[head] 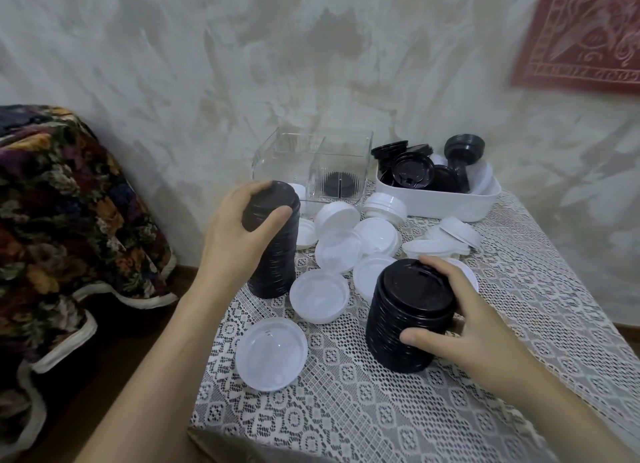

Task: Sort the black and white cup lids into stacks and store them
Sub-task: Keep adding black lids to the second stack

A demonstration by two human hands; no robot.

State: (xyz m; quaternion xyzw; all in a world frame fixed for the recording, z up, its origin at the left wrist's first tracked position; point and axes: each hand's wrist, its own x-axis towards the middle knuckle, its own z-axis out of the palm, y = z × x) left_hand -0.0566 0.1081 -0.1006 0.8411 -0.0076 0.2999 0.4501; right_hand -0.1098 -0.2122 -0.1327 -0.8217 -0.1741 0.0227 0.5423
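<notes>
Against the far edge of the lace-covered table (pixel 450 410) stand the two containers. A clear box (pixel 287 157) sits at the far left corner, with something dark and ridged showing through its right half (too blurred by the plastic to name). A white tray (pixel 446 203) sits at the far right corner, heaped with loose black lids (pixel 412 171) and a few white ones along its right wall.

Off the table's left edge lies a flowered blanket (pixel 62 220).

A tall black stack (pixel 277 265) stands upright by the left edge, in front of the clear box. The left hand (pixel 235 234) reaches in over the near left corner and clamps the stack's top, fingers curled over the far rim and thumb pressed on the near side.

A shorter black stack (pixel 398 327) stands near the middle of the table. The right hand (pixel 467 324) grips it from the right, fingers hooked on the top lid's far rim and thumb low on the near wall.

Loose white lids (pixel 337 251) lie scattered between and behind the two stacks, and one white lid (pixel 272 353) lies apart toward the near left edge.
</notes>
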